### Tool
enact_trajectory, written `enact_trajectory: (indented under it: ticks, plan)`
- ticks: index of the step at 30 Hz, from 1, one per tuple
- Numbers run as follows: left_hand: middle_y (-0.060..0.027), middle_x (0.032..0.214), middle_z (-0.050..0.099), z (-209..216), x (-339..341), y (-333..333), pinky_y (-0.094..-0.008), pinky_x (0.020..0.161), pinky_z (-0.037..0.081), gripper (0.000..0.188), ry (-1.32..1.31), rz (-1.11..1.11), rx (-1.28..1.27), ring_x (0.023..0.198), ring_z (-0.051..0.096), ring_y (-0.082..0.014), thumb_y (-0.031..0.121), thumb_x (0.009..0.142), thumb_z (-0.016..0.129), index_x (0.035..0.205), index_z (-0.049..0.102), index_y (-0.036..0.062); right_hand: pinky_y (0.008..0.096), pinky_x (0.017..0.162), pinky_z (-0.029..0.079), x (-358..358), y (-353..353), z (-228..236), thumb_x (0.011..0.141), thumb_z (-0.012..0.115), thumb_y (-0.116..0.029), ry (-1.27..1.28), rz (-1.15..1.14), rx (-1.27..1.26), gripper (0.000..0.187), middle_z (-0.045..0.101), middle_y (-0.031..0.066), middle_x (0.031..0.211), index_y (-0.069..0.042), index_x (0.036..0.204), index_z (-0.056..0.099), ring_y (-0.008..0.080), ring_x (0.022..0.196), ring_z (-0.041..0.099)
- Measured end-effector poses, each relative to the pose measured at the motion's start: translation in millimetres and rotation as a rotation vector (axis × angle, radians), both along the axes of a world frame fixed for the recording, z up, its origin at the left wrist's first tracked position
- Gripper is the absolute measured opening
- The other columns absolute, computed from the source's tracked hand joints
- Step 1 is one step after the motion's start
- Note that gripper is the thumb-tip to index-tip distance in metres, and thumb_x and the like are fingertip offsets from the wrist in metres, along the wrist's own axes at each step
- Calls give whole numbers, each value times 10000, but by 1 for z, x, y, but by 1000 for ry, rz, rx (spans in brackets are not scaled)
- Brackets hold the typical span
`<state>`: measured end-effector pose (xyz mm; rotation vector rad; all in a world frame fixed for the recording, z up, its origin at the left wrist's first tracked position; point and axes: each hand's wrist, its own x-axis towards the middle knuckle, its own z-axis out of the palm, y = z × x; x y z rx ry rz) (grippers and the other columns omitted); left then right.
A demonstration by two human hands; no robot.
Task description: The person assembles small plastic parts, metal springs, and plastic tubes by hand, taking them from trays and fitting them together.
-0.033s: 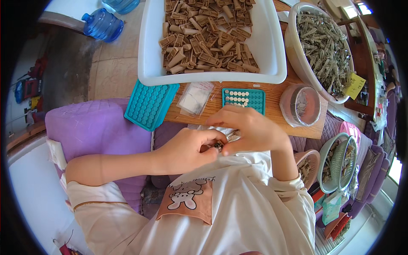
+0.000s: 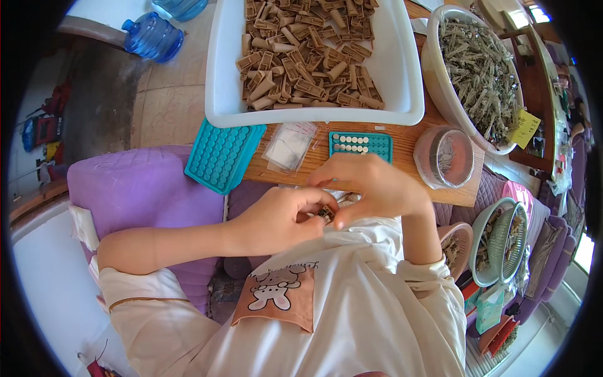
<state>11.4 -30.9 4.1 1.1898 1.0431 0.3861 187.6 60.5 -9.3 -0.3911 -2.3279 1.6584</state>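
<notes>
My left hand pinches a small dark part with metallic-looking spots between thumb and fingers, just above my lap. What the part is cannot be made out. Over it arches my right hand, its thumb apart from the curled fingers and nothing visible between them; its fingers are slightly blurred and partly hidden. A turquoise tray with rows of white round pieces lies just beyond the right hand. Left of it on the wooden table are clear plastic bags and a larger turquoise tray with round pockets.
A white bin full of brown plastic casings stands ahead. To the right are a pale basin of plastic-wrapped pieces, a round plastic-lined tub and several baskets. A purple cushioned seat is at left.
My right thumb has drawn slightly away from the small dark part. My left hand keeps its pinch, almost in the same place.
</notes>
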Motion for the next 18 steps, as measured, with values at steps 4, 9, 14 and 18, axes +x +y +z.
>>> enact_trajectory:
  ticks: [4, 9, 14, 18]
  plan:
    - [-56, 893, 568, -3, -3, 7, -234, 700, 453, 228, -216, 173, -191, 800, 539, -92, 4, 774, 460, 998, 497, -18, 249, 687, 448, -8, 43, -12, 736, 636, -170, -71, -383, -166, 294, 582, 78, 820, 18, 943, 545, 144, 727, 549]
    - [-54, 835, 571, 0, -4, 10, -212, 656, 435, 231, -200, 223, -261, 731, 520, -59, 28, 755, 495, 980, 512, -21, 322, 642, 468, -30, 89, -37, 720, 600, -105, -236, -622, 235, 188, 612, 131, 751, -19, 888, 587, 250, 689, 596]
    - [-76, 919, 569, -5, -9, 11, -229, 700, 457, 238, -164, 143, -222, 796, 561, -104, 12, 804, 434, 1035, 471, -25, 352, 797, 422, -65, 98, -60, 749, 554, -84, -216, -365, 549, 203, 561, 138, 977, -89, 949, 595, 288, 916, 528]
    - [-70, 911, 568, -7, -10, 11, -225, 695, 455, 230, -154, 139, -215, 788, 564, -103, 16, 806, 438, 1030, 476, -25, 450, 965, 275, -92, 90, -68, 768, 553, -111, -300, -149, 791, 305, 327, 130, 1290, -248, 1040, 577, 346, 1190, 284]
